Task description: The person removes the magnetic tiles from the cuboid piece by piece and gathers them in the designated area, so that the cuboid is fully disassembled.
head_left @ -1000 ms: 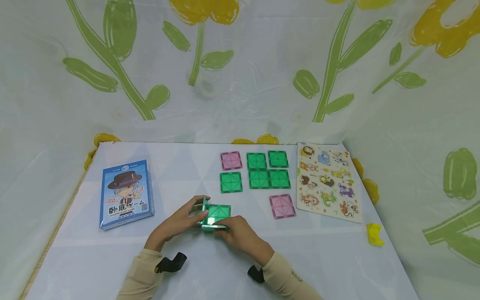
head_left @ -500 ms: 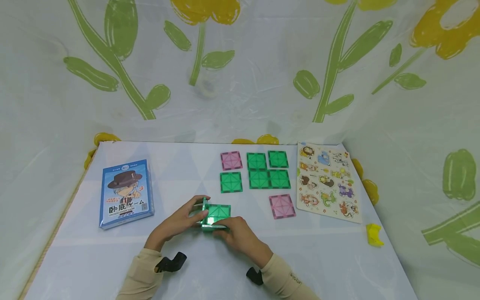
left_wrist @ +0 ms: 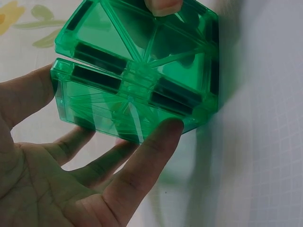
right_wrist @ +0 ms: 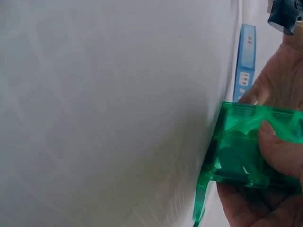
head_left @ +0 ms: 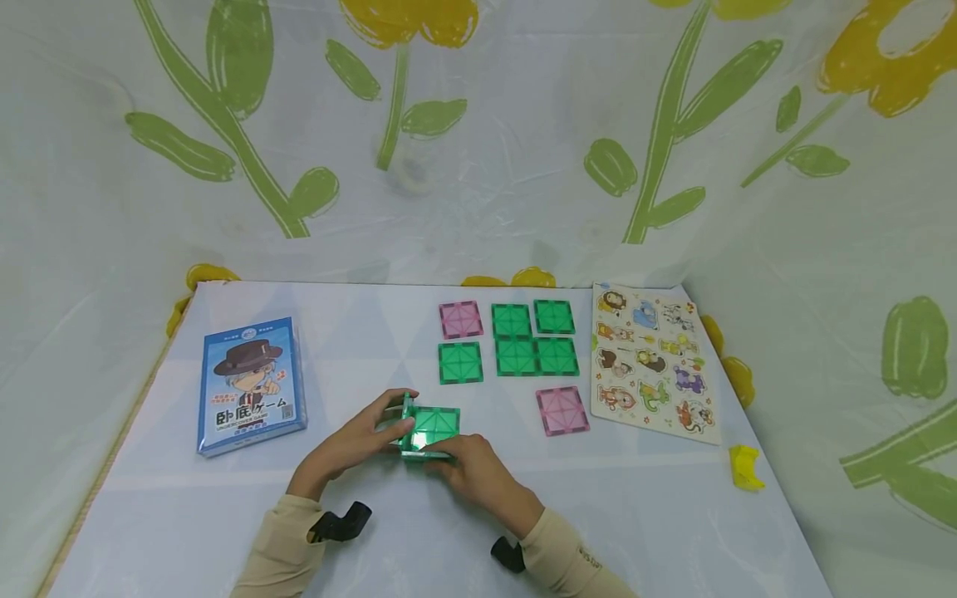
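Three translucent green magnetic tiles meet at the table's front middle. One tile (head_left: 439, 422) lies flat, a second stands along its left side, and a third along its near side. My left hand (head_left: 355, 436) pinches the left standing tile (left_wrist: 94, 101), thumb on one face and fingers on the other. With thumb and fingers my right hand (head_left: 482, 472) grips the near standing tile (right_wrist: 236, 156). In the left wrist view the two standing tiles meet at a corner, with a narrow gap at one end of the seam. The right hand partly hides the near tile.
Several green tiles (head_left: 517, 355) and two pink tiles, one at the back (head_left: 460, 321) and one nearer (head_left: 563, 411), lie beyond. A blue game box (head_left: 250, 386) is at left. An animal sticker board (head_left: 654, 365) and a yellow scrap (head_left: 746, 468) are at right.
The right hand and the near standing tile have shifted very slightly toward the front of the table. The left hand and the other tiles look unchanged.
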The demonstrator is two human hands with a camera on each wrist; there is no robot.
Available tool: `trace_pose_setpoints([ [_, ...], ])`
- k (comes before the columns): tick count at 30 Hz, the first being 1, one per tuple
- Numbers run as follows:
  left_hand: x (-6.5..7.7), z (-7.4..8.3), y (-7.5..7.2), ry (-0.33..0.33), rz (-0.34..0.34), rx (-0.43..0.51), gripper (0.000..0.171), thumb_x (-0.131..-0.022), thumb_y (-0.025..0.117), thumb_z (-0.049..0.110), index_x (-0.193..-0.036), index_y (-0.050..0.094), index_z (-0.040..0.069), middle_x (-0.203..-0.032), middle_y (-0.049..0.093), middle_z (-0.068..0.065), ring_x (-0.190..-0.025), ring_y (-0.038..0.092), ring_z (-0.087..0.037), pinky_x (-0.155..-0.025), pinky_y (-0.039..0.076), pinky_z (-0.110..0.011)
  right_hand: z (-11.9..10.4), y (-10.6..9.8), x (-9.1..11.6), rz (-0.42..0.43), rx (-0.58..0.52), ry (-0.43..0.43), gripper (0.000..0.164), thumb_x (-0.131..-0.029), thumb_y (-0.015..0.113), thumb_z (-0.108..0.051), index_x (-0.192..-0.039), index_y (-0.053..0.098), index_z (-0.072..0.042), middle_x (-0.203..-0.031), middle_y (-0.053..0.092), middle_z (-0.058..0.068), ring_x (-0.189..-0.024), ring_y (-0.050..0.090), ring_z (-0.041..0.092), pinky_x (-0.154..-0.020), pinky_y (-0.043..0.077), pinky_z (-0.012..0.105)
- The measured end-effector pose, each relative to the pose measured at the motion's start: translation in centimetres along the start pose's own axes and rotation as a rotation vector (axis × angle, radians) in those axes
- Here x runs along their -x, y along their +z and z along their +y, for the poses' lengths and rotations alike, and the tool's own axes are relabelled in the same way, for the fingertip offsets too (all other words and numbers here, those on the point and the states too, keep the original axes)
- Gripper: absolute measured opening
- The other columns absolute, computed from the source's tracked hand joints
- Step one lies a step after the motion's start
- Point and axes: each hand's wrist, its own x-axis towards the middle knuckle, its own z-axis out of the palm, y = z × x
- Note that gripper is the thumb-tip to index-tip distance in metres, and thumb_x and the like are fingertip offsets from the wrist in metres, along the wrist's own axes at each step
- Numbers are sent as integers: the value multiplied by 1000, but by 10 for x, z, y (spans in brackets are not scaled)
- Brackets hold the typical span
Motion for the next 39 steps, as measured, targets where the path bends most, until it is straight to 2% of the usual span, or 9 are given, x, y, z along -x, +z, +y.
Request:
trace_pose_setpoints([
  [9, 0, 0, 0, -18, 15, -25, 59, -103, 55, 40, -153, 34, 19, -160, 34, -21, -150, 28, -46, -108, 47, -56, 2, 4, 2, 10, 15, -7, 22, -89, 75, -12, -110, 78, -12, -105, 79, 2, -100, 74, 16, -88, 59, 27],
  [14, 0, 0, 0, -19, 6, -11, 59, -103, 55, 40, -153, 33, 19, -160, 33, -22, -150, 28, -46, -107, 50, -54, 2, 3, 4, 5, 14, -25, 23, -89, 74, -10, -112, 78, -13, -107, 79, 0, -103, 74, 14, -90, 59, 27],
  [20, 0, 0, -1, -9, -16, 37, 58, -104, 54, 34, -154, 31, 16, -160, 31, -24, -148, 30, -48, -99, 57, -46, 2, 2, 8, -40, -53, -44, 21, -91, 72, -8, -111, 78, -12, -107, 79, -2, -104, 73, 12, -92, 57, 25],
  [25, -1, -1, -1, 2, -32, 52, 58, -105, 53, 32, -155, 30, 14, -161, 29, -25, -148, 30, -48, -99, 57, -45, 3, 0, 11, -58, -80, -57, 21, -90, 72, -6, -110, 79, -12, -107, 79, -1, -103, 72, 9, -91, 57, 22],
  [31, -2, -1, -1, -6, -29, 39, 58, -105, 53, 33, -154, 30, 15, -161, 29, -24, -148, 30, -48, -100, 56, -46, 7, -4, 16, -117, -109, -95, 22, -92, 72, -9, -112, 77, -13, -108, 78, -2, -101, 71, 3, -91, 55, 17],
  [34, -2, -1, -1, -8, -31, 35, 58, -105, 53, 33, -154, 30, 15, -162, 28, -24, -149, 28, -48, -100, 56, -46, 11, -10, 18, -113, -108, -74, 20, -92, 72, -11, -111, 77, -15, -107, 78, -4, -100, 70, 2, -92, 55, 19],
  [39, -3, 0, -2, -13, -31, 34, 58, -105, 53, 32, -155, 30, 15, -162, 26, -23, -149, 28, -49, -98, 57, -47, 21, -26, 21, -49, -85, -5, 19, -92, 72, -10, -111, 74, -15, -109, 77, -3, -104, 71, 9, -94, 57, 28],
])
